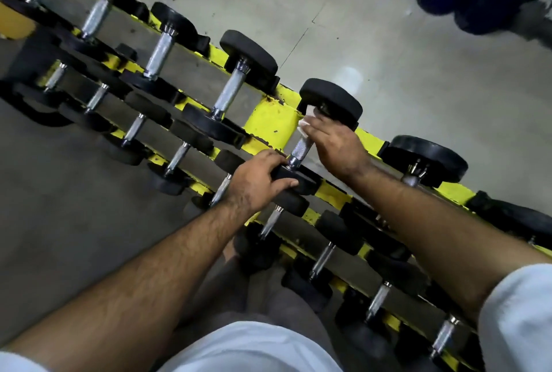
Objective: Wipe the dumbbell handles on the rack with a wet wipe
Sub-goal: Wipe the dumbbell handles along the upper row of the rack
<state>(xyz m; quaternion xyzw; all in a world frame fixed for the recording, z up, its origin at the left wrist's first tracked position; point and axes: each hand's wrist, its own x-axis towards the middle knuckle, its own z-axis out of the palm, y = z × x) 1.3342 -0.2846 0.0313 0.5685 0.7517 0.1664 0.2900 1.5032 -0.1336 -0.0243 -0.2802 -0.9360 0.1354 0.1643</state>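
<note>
The yellow rack (270,120) carries two rows of dumbbells; yours, the dumbbell (316,132) on the upper row, is likely heavy and stiff, so steady it by its head. Its knurled handle (301,149) should resist slipping. Your left hand (257,182) has its grip clenched on the near head. Your right hand (337,144), arm reaching in from the right, clasps the soft wet wipe (306,120) around the handle's far end.
</note>
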